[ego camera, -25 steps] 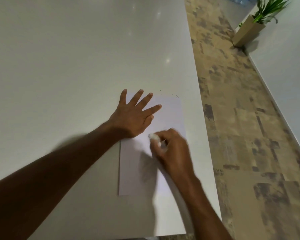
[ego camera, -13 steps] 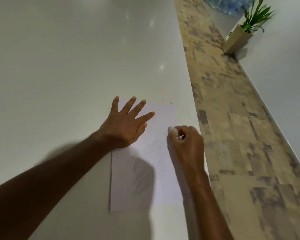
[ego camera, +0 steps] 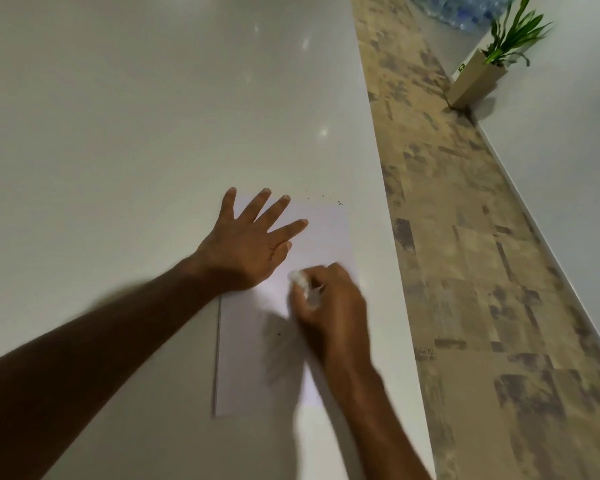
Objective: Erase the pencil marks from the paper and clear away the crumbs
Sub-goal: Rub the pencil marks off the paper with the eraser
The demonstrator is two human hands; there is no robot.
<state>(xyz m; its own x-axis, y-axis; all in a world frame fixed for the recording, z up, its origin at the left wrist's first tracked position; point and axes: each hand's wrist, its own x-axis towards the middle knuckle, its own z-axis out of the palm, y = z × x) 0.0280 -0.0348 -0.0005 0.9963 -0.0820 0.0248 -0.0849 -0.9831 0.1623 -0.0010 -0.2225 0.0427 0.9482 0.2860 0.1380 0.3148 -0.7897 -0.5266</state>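
A white sheet of paper [ego camera: 257,358] lies flat on the pale surface [ego camera: 136,133], near its right edge, with its long side running away from the person. The left hand [ego camera: 248,249] lies flat across the far left part of the sheet, its fingers [ego camera: 286,230] straight and spread, the heel of the palm over the paper's left edge and the fingertips reaching toward the far end. The right hand [ego camera: 329,303] sits just beside it, over the middle of the sheet, its fingers curled round a small white eraser [ego camera: 299,278]. The eraser pokes out at the far left side of that fist, its tip against the paper and close to the left thumb; the whole right hand is blurred.

A few dark crumbs [ego camera: 329,199] lie scattered on the surface just beyond the paper's far right corner, and one dark speck [ego camera: 279,334] sits on the sheet in the shadow of the right hand. Any pencil marks are too faint to make out.

To the right of the surface runs a mottled tan floor [ego camera: 465,271], and a potted plant [ego camera: 492,60] stands on it against the white wall [ego camera: 568,150].
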